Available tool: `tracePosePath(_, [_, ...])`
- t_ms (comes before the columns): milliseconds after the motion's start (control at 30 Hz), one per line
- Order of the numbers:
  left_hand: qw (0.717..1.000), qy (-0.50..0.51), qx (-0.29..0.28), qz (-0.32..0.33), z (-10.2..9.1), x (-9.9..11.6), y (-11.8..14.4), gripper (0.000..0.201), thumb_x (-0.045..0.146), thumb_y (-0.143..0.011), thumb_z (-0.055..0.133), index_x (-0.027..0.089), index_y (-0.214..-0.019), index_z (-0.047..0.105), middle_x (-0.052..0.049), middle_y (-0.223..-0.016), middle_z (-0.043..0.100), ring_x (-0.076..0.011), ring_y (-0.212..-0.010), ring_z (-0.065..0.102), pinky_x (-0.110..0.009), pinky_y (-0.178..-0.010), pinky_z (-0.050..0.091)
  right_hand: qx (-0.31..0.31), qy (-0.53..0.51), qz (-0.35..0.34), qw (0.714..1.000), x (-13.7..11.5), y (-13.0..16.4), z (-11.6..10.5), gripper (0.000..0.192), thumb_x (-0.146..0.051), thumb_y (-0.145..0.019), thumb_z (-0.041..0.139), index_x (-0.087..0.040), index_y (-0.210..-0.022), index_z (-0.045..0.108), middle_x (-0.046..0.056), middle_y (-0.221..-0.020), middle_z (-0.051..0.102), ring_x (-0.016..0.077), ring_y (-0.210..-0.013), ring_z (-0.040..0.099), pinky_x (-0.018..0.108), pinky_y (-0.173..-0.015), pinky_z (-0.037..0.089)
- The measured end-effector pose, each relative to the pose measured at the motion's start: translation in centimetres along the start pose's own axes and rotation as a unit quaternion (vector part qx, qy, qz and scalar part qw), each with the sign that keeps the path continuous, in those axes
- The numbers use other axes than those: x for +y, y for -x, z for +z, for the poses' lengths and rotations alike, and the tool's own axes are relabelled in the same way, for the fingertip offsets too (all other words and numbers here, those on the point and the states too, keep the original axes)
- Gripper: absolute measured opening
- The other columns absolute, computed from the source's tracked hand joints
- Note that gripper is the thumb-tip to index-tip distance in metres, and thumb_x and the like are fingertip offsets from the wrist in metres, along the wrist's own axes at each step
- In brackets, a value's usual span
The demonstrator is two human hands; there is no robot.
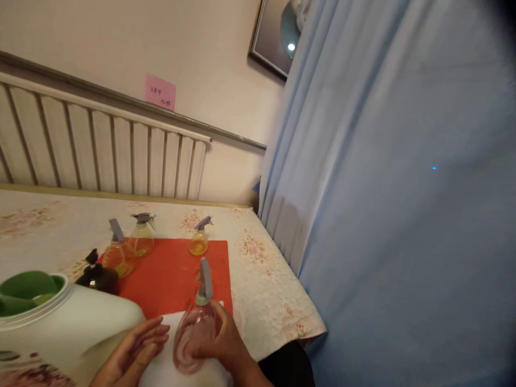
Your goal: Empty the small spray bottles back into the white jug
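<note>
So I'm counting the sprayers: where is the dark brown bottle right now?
In the head view the dark brown bottle stands low on the left, at the left edge of the red mat, between the big white container and the nearest yellow spray bottle.

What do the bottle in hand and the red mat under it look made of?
The spray bottle in the right hand looks like clear pinkish plastic, glossy, with a grey plastic trigger. The red mat looks like matte, flat paper or thin sheet; I can't tell which.

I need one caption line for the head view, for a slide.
Right hand grips a clear spray bottle; left hand open beside it.
</note>
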State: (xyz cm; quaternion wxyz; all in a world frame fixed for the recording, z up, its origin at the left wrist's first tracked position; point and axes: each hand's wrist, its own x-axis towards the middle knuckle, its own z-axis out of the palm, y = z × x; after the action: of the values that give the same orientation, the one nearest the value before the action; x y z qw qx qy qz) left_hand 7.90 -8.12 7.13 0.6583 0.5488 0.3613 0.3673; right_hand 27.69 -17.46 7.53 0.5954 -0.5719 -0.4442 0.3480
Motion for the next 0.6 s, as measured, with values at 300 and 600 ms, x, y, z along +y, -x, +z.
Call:
tracePosePath(300, [0.995, -0.031, -0.089, 0.040, 2.6, 4.1, 2.7, 0.053, 0.058, -0.073, 0.067, 0.023, -0.113, 0.065, -0.008, -0.120, 0.071, -0.0317, -0.115, 0.062, -0.038, -0.096, 0.053, -0.103, -0.025, 0.037, 0.994, -3.7, 7.2, 1.4, 0.087, -0.042, -0.035, 0.093, -0.024, -0.115, 0.063, 0.002, -0.109, 0.067, 0.0269, -0.103, 0.062, 0.036, -0.088, 0.050])
tracePosePath(600, [0.991, 0.037, -0.118, -0.057, 4.8, 4.6, 5.3, 0.053, 0.053, -0.059, 0.080, 0.022, -0.101, 0.071, -0.005, -0.096, 0.079, -0.0333, -0.098, 0.071, -0.036, -0.080, 0.060, -0.127, -0.030, 0.033, 0.991, -5.1, 9.2, 0.5, 0.090, -0.042, -0.034, 0.093, -0.022, -0.117, 0.063, 0.003, -0.112, 0.068, 0.0281, -0.107, 0.062, 0.037, -0.091, 0.050])
